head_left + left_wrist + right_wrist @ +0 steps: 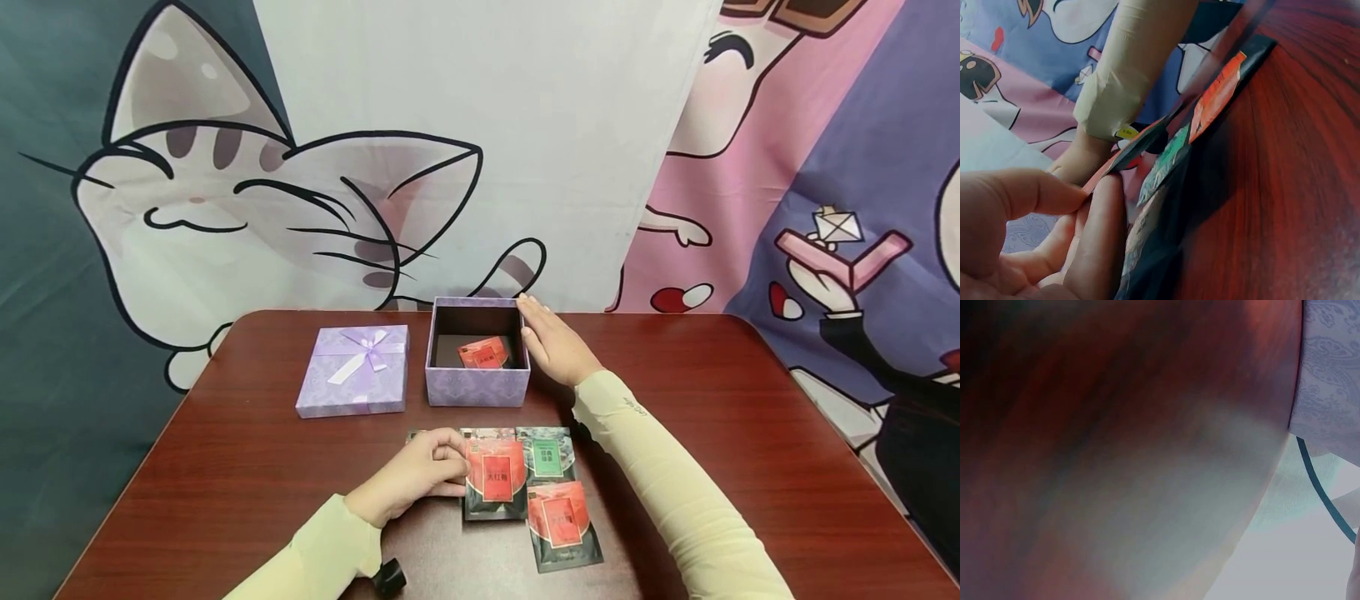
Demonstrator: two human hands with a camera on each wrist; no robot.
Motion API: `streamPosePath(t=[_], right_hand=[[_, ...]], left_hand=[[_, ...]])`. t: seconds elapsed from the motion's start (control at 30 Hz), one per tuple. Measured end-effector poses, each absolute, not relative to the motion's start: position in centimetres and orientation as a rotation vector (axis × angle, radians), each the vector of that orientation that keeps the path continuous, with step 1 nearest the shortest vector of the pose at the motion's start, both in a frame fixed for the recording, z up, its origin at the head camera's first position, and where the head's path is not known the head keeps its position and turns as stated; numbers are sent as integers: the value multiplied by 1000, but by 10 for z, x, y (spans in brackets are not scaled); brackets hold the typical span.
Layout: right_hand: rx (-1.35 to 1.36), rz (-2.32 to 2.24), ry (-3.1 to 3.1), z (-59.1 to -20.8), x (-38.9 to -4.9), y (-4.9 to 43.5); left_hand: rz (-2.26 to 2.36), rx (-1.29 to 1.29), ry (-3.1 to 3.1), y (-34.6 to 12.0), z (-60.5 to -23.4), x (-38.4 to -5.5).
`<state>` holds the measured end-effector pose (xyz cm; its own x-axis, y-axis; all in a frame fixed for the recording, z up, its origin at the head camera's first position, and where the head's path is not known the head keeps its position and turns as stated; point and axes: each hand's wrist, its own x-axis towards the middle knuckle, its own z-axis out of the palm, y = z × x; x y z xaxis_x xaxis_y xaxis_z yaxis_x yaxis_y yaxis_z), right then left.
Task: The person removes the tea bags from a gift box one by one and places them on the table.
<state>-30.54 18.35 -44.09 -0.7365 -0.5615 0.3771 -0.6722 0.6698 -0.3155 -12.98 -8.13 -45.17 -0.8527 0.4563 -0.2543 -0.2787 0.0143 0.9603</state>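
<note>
My left hand (420,468) pinches the left edge of a red and black sachet (497,477) between thumb and fingers. The left wrist view shows this sachet lifted at a slant above the other sachets. Behind it, a purple open box (477,388) holds a red sachet (483,353) inside. My right hand (555,340) lies along the box's right side, fingers extended, fingertips at the far right corner of the rim. A green sachet (547,455) and another red sachet (564,525) lie on the table to the right of the pinched one.
The purple lid (358,379) with a ribbon bow lies left of the box on the brown table (247,467). A small black object (389,577) shows by the left sleeve. Cartoon-printed cloth (480,92) hangs right behind the table's far edge.
</note>
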Motion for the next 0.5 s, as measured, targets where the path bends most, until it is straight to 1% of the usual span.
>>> streamPosePath(t=[0.5], right_hand=[[988, 640, -2660, -440, -307, 184]], left_hand=[[1699, 205, 1847, -77, -445, -116]])
